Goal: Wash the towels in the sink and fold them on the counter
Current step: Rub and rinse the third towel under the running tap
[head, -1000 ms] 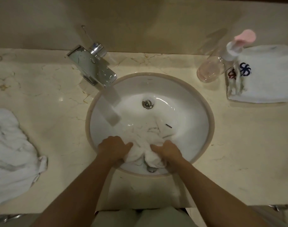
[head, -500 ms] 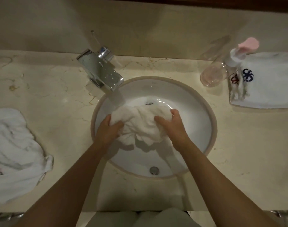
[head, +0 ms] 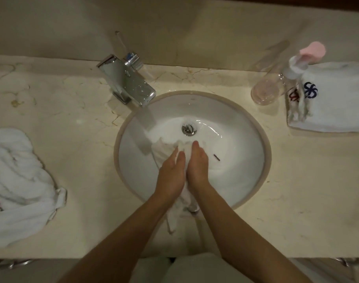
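A wet white towel (head: 162, 149) lies in the round white sink (head: 239, 180), under the water running from the tap. My left hand (head: 171, 174) and my right hand (head: 197, 167) are pressed side by side over the bowl with the towel squeezed between the palms. Their fingers point straight toward the drain (head: 188, 129). A strip of the towel hangs below my wrists over the sink's near rim. A crumpled white towel (head: 16, 180) lies on the counter at the left. A folded white towel with a blue logo (head: 336, 103) sits at the right.
The chrome faucet (head: 131, 86) stands at the sink's back left with water flowing from it. A clear pump bottle with a pink top (head: 267, 90) stands beside the folded towel. The marble counter (head: 309, 180) surrounds the sink, and the wall rises behind it.
My hands, which held the bunched towel apart under the tap, have come together and now press it between the palms. The towel has been drawn into a long strip.
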The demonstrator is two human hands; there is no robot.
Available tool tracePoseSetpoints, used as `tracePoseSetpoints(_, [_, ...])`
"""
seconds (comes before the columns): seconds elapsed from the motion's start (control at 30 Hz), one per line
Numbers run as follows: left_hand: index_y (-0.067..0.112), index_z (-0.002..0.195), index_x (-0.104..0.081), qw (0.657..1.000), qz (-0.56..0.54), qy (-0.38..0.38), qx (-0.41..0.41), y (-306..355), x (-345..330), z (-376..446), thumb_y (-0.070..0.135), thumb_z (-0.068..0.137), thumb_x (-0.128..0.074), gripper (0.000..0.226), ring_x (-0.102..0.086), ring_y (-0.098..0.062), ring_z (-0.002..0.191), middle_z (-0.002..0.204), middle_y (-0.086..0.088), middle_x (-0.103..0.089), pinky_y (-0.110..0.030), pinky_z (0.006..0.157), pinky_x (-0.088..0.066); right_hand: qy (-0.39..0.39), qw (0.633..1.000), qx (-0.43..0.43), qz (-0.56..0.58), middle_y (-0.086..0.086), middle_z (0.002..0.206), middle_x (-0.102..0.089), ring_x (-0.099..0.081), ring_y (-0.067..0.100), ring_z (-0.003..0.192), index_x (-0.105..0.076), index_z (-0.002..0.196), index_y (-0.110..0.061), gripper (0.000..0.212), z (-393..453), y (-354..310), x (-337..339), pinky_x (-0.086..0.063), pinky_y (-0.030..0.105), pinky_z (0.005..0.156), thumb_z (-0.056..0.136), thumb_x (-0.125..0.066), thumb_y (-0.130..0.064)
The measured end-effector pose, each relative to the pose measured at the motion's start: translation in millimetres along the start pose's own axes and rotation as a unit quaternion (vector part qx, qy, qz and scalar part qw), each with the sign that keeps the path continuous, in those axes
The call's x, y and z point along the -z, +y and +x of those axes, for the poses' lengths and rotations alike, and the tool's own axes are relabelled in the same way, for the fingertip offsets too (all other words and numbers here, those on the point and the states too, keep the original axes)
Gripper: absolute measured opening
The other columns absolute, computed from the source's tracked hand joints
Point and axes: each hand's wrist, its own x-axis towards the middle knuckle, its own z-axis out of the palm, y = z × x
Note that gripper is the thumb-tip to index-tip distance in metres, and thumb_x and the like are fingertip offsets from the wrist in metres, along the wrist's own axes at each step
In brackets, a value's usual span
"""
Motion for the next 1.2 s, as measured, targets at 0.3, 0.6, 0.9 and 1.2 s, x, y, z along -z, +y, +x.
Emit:
tracePoseSetpoints(0.3, [0.009, 0.098, -0.069, 0.999, 0.017, 0.016, -0.041, 8.4, 9.6, 3.6, 0.03, 0.107, -0.033, 0.043, -0.066, -0.017, 0.091, 0.095, -0.001, -0.072, -0.033, 0.084, -0.047, 0.093, 0.991, -0.017, -0.095, 0.008, 0.078, -0.065, -0.064, 0.033, 0.086, -0.056, 0.066, -0.018, 0.037, 30.9, -24.7, -8.9, -0.051, 0.05, 0.085, 0.089, -0.041, -0.044])
tracePoseSetpoints(0.6, [0.022, 0.127, -0.063, 0.997, 0.025, -0.05, -0.051, 21.6, 8.3, -14.4, 0.031, 0.107, -0.035, 0.036, -0.053, -0.001, 0.116, 0.124, 0.013, -0.06, -0.016, 0.098, -0.036, 0.123, 0.988, -0.019, -0.088, 0.014, 0.086, -0.06, -0.054, 0.03, 0.084, -0.061, 0.085, -0.009, 0.03, 35.6, -36.1, 1.6, -0.042, 0.038, 0.076, 0.099, -0.04, -0.025])
tracePoseSetpoints(0.9, [0.005, 0.093, -0.074, 0.857, -0.45, -0.079, 0.238, -7.4, 28.6, 17.1, 0.02, 0.082, -0.047, 0.033, -0.066, -0.028, 0.082, 0.101, -0.019, -0.069, -0.036, 0.081, -0.051, -0.113, 0.917, -0.193, 0.329, 0.017, 0.103, -0.074, -0.074, 0.028, 0.092, -0.076, 0.105, -0.002, 0.041, 17.6, -11.7, 89.9, -0.061, 0.038, 0.077, 0.102, -0.041, -0.024])
tracePoseSetpoints(1.2, [0.008, 0.108, -0.068, 0.993, -0.031, 0.001, 0.118, 16.1, 11.3, 12.8, 0.052, 0.099, -0.044, 0.051, -0.068, -0.026, 0.091, 0.095, -0.009, -0.072, -0.04, 0.088, -0.054, -0.059, 0.997, -0.041, -0.033, -0.002, 0.08, -0.067, -0.063, 0.012, 0.073, -0.062, 0.091, -0.015, 0.024, -16.9, -2.7, 37.9, -0.05, 0.024, 0.067, 0.102, -0.054, -0.035])
